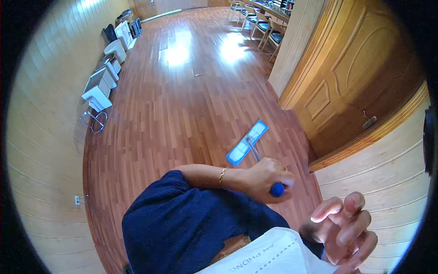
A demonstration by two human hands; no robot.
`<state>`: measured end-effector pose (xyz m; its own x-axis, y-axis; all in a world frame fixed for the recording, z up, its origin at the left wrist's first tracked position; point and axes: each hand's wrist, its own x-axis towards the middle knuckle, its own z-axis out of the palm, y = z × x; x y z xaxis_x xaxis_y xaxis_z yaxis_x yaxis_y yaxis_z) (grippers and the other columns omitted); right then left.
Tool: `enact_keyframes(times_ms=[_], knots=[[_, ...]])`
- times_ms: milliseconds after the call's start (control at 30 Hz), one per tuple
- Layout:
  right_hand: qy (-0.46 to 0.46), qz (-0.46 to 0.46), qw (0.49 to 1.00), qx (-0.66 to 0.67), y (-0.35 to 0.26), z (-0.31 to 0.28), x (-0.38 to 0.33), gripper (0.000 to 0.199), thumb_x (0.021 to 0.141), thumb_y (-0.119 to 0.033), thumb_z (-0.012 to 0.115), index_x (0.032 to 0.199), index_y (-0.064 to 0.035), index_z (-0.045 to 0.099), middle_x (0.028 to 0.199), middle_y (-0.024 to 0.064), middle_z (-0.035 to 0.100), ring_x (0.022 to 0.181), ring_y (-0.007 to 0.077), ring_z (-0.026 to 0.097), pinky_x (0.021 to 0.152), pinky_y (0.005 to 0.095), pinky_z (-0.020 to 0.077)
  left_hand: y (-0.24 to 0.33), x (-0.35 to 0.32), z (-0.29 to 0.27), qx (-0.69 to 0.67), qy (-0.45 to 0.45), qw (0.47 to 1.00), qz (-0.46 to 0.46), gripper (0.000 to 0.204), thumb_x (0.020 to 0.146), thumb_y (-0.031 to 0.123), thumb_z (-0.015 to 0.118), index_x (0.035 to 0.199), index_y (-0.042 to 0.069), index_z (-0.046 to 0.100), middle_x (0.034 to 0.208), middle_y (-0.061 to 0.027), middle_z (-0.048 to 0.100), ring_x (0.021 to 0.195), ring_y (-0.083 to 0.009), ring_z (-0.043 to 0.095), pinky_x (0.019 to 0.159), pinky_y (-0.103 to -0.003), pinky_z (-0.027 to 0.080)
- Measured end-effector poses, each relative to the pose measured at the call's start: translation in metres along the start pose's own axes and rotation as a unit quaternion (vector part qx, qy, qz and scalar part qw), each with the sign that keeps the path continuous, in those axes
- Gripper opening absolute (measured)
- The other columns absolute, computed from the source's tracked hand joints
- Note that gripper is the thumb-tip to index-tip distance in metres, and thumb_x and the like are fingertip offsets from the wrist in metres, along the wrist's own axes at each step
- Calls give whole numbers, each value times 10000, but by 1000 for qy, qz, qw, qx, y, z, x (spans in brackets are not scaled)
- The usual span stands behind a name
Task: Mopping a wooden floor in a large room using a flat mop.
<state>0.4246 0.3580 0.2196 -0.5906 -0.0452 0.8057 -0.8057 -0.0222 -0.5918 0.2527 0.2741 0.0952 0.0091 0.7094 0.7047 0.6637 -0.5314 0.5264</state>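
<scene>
My left hand reaches across the front of my body, its fingers wrapped round the handle of a flat mop. The blue end of the handle pokes out of the fist toward me. Farther down, the mop head, a slanted rectangle with a blue edge and a pale middle, lies on the wood floor. At the lower right my right hand is raised off the handle, fingers loosely bent and apart, with nothing in it. A white sheet-like thing covers part of my front near the right wrist.
Along the left wall stand white cabinets, a white bin and a round metal stand. To the right is a carved wooden door. Several chairs line a counter at the far right. A thin stick lies on the floor ahead.
</scene>
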Motion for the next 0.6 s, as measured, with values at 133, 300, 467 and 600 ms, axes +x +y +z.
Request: enact_keyframes(times_ms=[133, 300, 467, 600], knots=[[-81, -131, 988, 4, 28, -4, 4, 431, 912, -403, 547, 1331, -397, 448, 1260, 152, 478, 1088, 434, 412, 786, 478, 514, 36, 10, -9, -84, -17, 996, 17, 231, 745, 254, 706, 747, 122, 517, 647, -80, 535, 614, -318, 574, 527, -422, 409], [-36, -33, 999, 12, 19, 10, 11, 347, 890, -579, 498, 936, -265, 638, 950, 30, 580, 1093, 327, 417, 791, 472, 456, 5, -2, 21, -158, -72, 983, -58, 261, 703, 238, 733, 796, 100, 531, 667, -144, 570, 658, -383, 576, 557, -467, 426], [-212, 29, 906, -364, 19, -7, 9, 481, 792, -612, 611, 948, -166, 701, 1024, 74, 687, 999, 267, 625, 867, 414, 443, -48, -29, 38, -120, -120, 974, -148, 270, 711, 303, 737, 759, 99, 566, 681, -154, 595, 655, -387, 580, 557, -484, 424], [-156, 30, 856, -491, 31, 13, -10, 303, 764, -385, 730, 797, -104, 621, 894, 57, 669, 853, 248, 656, 717, 387, 504, -49, -37, 33, -141, -114, 972, -149, 204, 691, 153, 713, 748, 60, 541, 686, -168, 559, 657, -386, 550, 562, -458, 411]])
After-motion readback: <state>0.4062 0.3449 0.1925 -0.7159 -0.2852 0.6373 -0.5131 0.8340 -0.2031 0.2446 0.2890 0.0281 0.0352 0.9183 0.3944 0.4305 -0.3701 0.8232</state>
